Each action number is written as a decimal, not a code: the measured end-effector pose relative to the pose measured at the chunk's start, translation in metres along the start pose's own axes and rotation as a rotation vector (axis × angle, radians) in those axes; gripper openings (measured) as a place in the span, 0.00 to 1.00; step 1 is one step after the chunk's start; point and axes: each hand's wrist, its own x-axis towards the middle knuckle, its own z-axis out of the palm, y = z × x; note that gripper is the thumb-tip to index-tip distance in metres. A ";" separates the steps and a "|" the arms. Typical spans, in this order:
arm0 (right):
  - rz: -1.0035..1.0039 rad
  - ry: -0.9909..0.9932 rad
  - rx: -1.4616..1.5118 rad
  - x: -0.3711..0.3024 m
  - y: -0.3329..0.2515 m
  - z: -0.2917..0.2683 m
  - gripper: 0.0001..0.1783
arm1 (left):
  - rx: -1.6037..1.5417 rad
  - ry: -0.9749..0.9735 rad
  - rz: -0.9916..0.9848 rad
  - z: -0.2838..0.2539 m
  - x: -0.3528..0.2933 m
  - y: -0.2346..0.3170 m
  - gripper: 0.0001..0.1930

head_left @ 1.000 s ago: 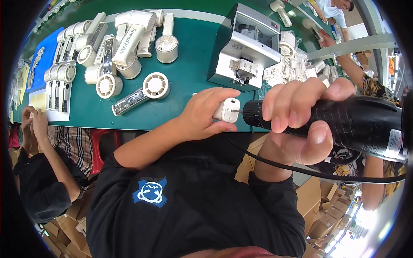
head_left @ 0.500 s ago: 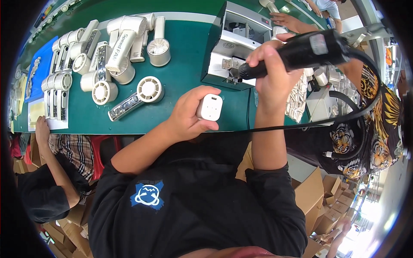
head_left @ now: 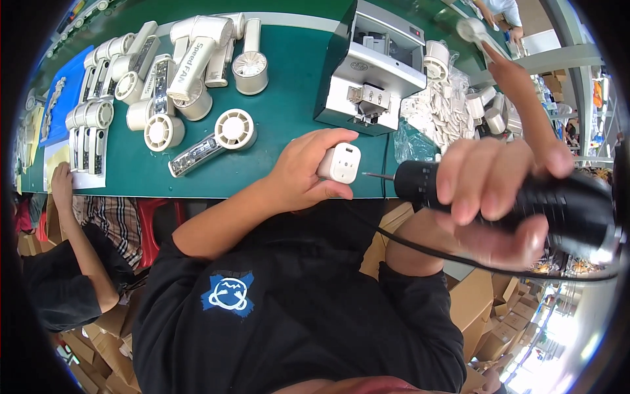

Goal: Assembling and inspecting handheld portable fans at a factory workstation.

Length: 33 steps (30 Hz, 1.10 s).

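Note:
My left hand (head_left: pixel 303 172) is wrapped round a white handheld fan (head_left: pixel 344 163), its squarish end with a small port and little holes turned toward me; the rest of the fan is hidden. A black electric screwdriver (head_left: pixel 564 210) lies across my right hand (head_left: pixel 493 197), with the fingers closed round it, slightly blurred. Its thin bit points left, a short gap away from the fan's end. Beyond it stands the black-and-silver screw feeder (head_left: pixel 374 72). Left of my left hand, a fan with an open handle (head_left: pixel 197 157) showing its circuit board lies on the green table.
Several white fans (head_left: pixel 197 59) stand and lie at the left, beside a blue tray (head_left: pixel 73 85). White parts (head_left: pixel 436 98) are heaped right of the feeder. The screwdriver's black cable (head_left: pixel 446 259) crosses before me. Another person's arm (head_left: pixel 525 105) reaches in at the right.
My right hand has drawn the screwdriver away from the feeder, toward me and to the right, its bit now facing the fan. My left hand has shifted slightly right with the fan.

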 end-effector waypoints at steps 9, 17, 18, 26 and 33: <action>-0.093 -0.156 -0.143 0.002 0.018 0.006 0.27 | 0.051 -0.016 0.068 0.003 0.004 -0.002 0.34; -0.084 -0.127 -0.119 0.005 0.021 0.011 0.30 | 0.040 0.010 0.072 0.002 0.002 -0.001 0.34; -0.096 -0.107 -0.120 0.005 0.021 0.012 0.30 | 0.033 0.002 0.066 0.002 0.003 -0.001 0.34; -0.045 -0.085 -0.145 0.003 0.019 0.012 0.29 | 0.031 -0.011 0.047 0.002 0.003 -0.002 0.34; -0.046 -0.179 -0.126 0.002 0.022 0.006 0.25 | 0.069 -0.019 0.073 0.004 0.004 -0.002 0.34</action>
